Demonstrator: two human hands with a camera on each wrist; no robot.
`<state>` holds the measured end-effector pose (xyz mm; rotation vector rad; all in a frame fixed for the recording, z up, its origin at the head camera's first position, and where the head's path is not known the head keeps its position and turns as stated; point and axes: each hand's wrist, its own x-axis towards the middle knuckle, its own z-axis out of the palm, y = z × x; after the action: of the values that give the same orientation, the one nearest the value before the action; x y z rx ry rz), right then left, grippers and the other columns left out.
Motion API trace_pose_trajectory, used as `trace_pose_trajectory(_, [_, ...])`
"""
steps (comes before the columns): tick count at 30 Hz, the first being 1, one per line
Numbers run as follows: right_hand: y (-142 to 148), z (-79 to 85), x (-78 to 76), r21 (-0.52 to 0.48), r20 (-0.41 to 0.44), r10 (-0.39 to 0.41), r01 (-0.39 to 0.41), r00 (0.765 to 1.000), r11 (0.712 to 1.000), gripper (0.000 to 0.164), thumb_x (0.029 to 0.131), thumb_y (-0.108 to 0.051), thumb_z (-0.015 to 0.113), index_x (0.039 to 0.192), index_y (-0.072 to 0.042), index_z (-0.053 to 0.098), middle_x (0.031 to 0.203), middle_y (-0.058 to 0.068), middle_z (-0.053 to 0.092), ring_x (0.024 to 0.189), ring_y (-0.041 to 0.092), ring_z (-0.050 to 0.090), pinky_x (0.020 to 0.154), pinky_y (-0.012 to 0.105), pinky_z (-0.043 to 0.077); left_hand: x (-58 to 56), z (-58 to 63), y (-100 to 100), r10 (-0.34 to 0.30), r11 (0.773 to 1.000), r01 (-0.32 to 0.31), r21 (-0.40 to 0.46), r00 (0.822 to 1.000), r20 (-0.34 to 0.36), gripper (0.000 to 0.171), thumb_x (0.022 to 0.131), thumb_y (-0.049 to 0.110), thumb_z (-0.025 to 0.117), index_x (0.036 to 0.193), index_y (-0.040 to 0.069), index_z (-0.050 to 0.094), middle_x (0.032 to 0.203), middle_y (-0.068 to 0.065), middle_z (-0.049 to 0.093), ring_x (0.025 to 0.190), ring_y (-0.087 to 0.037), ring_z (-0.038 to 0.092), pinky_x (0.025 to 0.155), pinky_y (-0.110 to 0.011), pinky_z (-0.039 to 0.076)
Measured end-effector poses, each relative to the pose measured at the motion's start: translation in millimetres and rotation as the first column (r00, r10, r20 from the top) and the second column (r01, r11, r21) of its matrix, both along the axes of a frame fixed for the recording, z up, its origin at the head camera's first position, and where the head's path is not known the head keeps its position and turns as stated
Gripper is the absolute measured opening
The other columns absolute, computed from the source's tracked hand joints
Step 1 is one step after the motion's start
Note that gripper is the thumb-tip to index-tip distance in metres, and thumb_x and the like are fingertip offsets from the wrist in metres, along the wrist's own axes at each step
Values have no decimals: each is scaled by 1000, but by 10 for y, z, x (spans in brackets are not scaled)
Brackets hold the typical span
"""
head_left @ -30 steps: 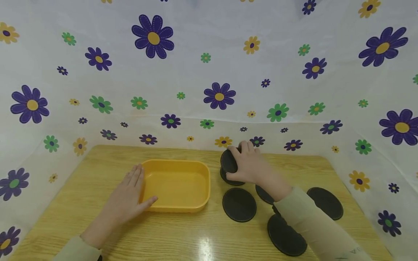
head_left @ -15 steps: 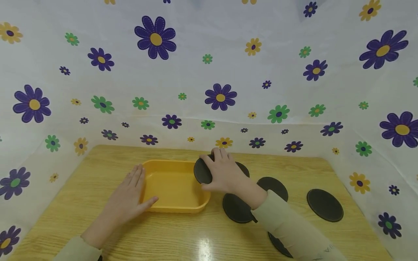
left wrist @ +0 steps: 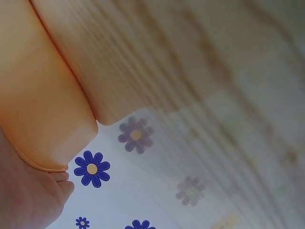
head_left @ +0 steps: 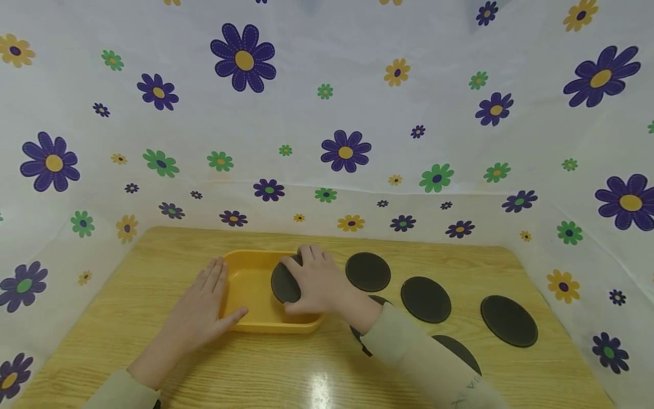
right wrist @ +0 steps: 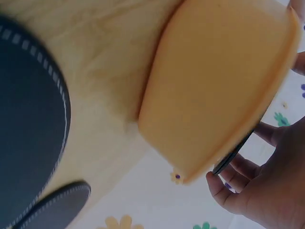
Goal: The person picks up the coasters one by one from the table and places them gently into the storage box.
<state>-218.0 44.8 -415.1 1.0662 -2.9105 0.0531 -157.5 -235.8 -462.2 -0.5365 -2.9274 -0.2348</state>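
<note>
My right hand holds a round black coaster by its edges, tilted over the right half of a yellow plastic tray. In the right wrist view, fingers and thumb grip the coaster's rim, just above the tray's edge. My left hand lies against the tray's left side, fingers straight and thumb across the front left corner. The left wrist view catches part of that hand touching the tray rim. What lies under my right hand in the tray is hidden.
Several more black coasters lie flat to the right: one at the back, one mid-table, one far right. Two others are partly covered by my right arm. Behind the wooden table hangs a flower-print sheet.
The right hand has lifted a coaster off the one at the back and carried it left, over the tray. My left hand has stayed at the tray's side.
</note>
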Motion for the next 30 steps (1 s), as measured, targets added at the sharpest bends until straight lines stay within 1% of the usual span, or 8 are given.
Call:
trace_pose_trajectory(4, [-75,-76,4,30,25,9,-10,1000,1000,92,81,-66,72,159,-25,47,151,18,48,135,33,49,112,53,50,-4,-2,5,-3,1000,3,-3,1000,-2,105,100,66,56,159,-17,31,170,-34,25,159,-51,27,129,-62,31])
trace_pose_trajectory(10, [-130,-191,-8,66,58,27,-30,998,997,91,85,-69,72,161,-26,46,153,16,48,139,32,48,113,51,50,-7,-5,7,-3,1000,2,-8,1000,-4,105,100,67,56,159,-17,31,170,-34,25,159,-51,27,129,-61,31])
trace_pose_trajectory(13, [-149,-240,-11,94,51,33,-37,998,995,91,86,-70,73,160,-26,47,152,15,48,139,32,49,112,48,52,-8,-11,6,0,1000,0,-6,1000,-2,104,100,66,56,159,-16,31,170,-34,25,159,-51,27,129,-61,31])
trace_pose_trajectory(17, [-177,-295,-5,132,41,31,-36,999,991,89,87,-71,73,159,-26,48,149,12,50,135,29,51,110,45,53,-4,-14,11,4,1000,-4,0,1000,5,104,100,66,57,159,-16,31,171,-33,26,159,-51,27,129,-61,31])
trace_pose_trajectory(23, [-205,-328,12,153,41,23,-29,999,988,85,87,-67,76,156,-24,52,148,11,51,133,27,52,109,42,54,10,0,19,9,1000,-9,5,1000,12,104,99,66,58,159,-15,31,171,-33,25,159,-51,27,129,-62,31])
trace_pose_trajectory(30, [-198,-334,11,169,11,37,-38,999,985,84,88,-68,75,155,-24,52,147,9,51,131,25,51,107,38,55,-1,-2,15,12,1000,-12,8,1000,10,104,100,65,58,160,-15,30,171,-33,25,160,-50,26,130,-61,30])
